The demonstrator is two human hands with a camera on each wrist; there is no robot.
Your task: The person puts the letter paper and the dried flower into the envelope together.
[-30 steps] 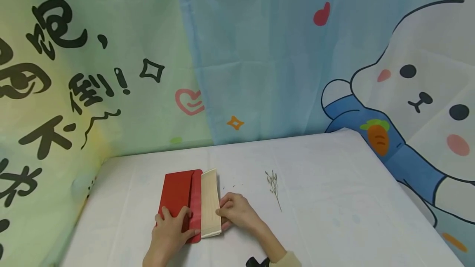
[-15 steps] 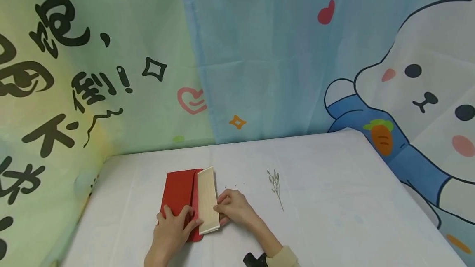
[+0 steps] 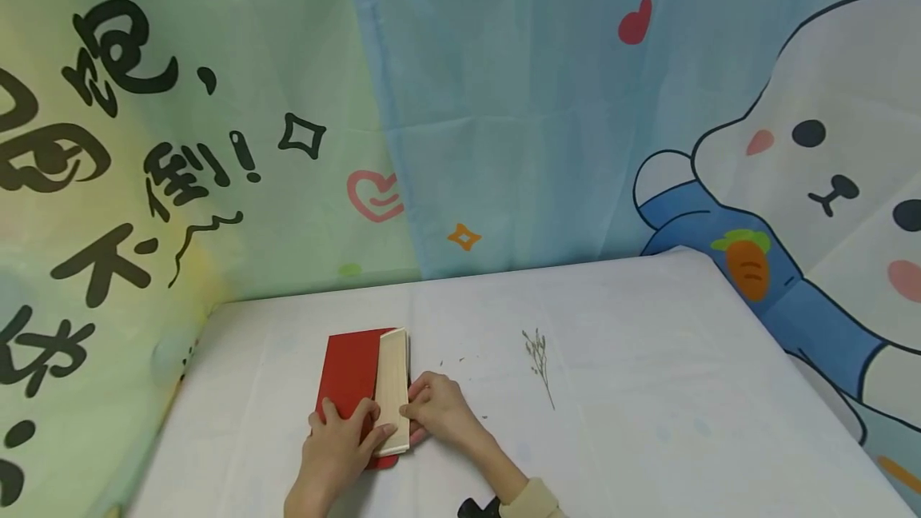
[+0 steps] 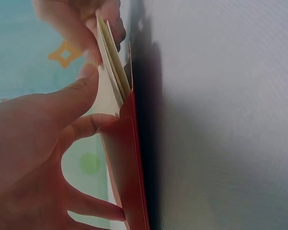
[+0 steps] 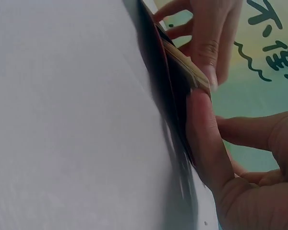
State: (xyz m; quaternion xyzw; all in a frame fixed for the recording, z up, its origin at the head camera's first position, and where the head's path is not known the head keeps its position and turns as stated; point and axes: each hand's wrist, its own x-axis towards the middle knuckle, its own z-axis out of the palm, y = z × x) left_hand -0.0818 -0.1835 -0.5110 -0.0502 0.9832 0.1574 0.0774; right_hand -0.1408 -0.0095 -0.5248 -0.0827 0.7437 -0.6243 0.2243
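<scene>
My right grip (image 3: 439, 410) pinches the pale paper (image 3: 392, 382) at the red envelope (image 3: 348, 366) mouth; left grip (image 3: 338, 442) spread, touching both. Wrist views alone: thin stacked layers. Head view alone: spindly sprig (image 3: 537, 352).

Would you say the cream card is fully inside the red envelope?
Not fully: the head view shows a strip of cream card uncovered; any part inside is hidden.

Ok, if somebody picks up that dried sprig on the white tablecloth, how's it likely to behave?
The dried sprig looks fragile: its stem is very thin. It's probably light, with only sparse, wispy branches. It may shed, judging by small dark bits nearby.
</scene>
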